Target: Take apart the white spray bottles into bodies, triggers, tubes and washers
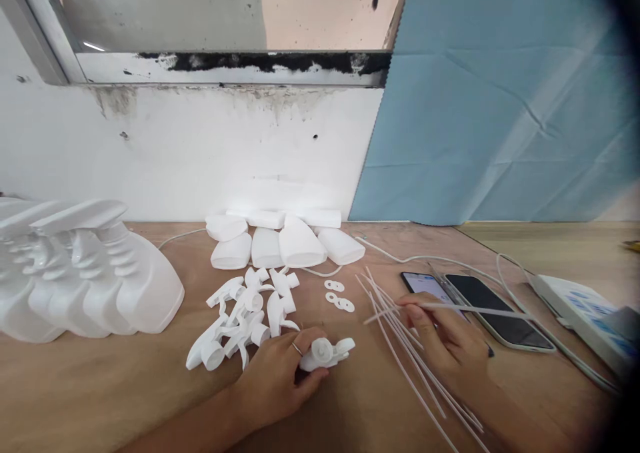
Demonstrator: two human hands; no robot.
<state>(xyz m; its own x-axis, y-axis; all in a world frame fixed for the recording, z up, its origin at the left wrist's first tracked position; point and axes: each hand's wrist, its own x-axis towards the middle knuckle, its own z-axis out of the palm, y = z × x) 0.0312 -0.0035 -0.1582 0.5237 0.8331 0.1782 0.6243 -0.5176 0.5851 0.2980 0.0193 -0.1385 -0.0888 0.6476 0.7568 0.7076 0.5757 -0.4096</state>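
Note:
My left hand, with a ring on one finger, grips a white trigger sprayer head whose round collar opening faces me. To its left lies a pile of several similar sprayer heads. Over on the right, my right hand pinches a thin white plastic tube, which sticks out on both sides of the fingers. Beneath that hand, more thin tubes lie fanned out on the wooden table. Several flat white washers rest between the two hands.
Several white bottles lie along the wall. Assembled spray bottles stand in a row at left. Two phones lie beyond my right hand, near a white power strip with a cable. A blue cloth hangs behind.

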